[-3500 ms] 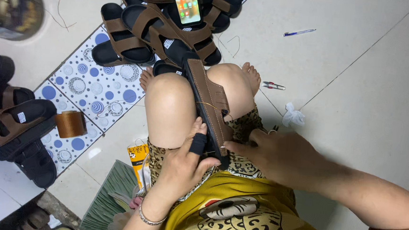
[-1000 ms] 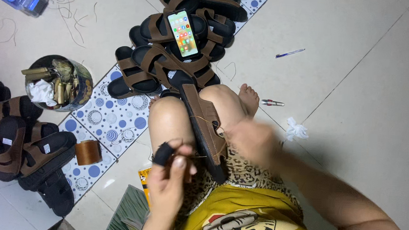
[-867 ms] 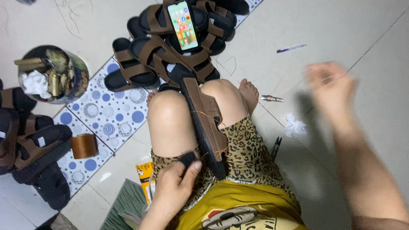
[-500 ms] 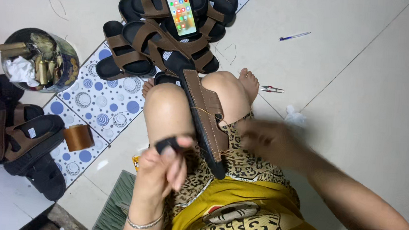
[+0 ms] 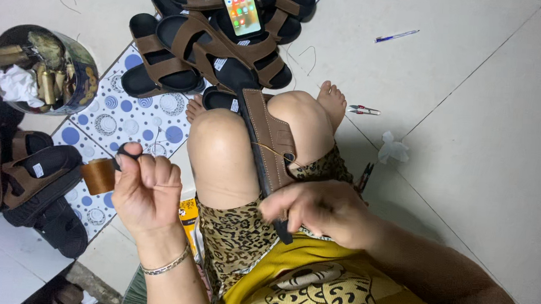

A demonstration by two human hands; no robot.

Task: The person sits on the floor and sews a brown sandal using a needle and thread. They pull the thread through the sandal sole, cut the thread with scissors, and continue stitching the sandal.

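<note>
I see the brown leather sandal with black sole (image 5: 270, 139) wedged between the knees, right hand (image 5: 320, 208) gripping its near end. Left hand (image 5: 146, 188) clenches a small black tool (image 5: 126, 152) (thread taut?): it could snap or slip.

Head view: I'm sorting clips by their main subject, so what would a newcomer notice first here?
First the brown sandal clamped between the bare knees at centre, with the right hand on its near end. Next the left hand, raised at left, pinching a small dark piece. At top, a lit phone lies on a pile of sandals.
</note>
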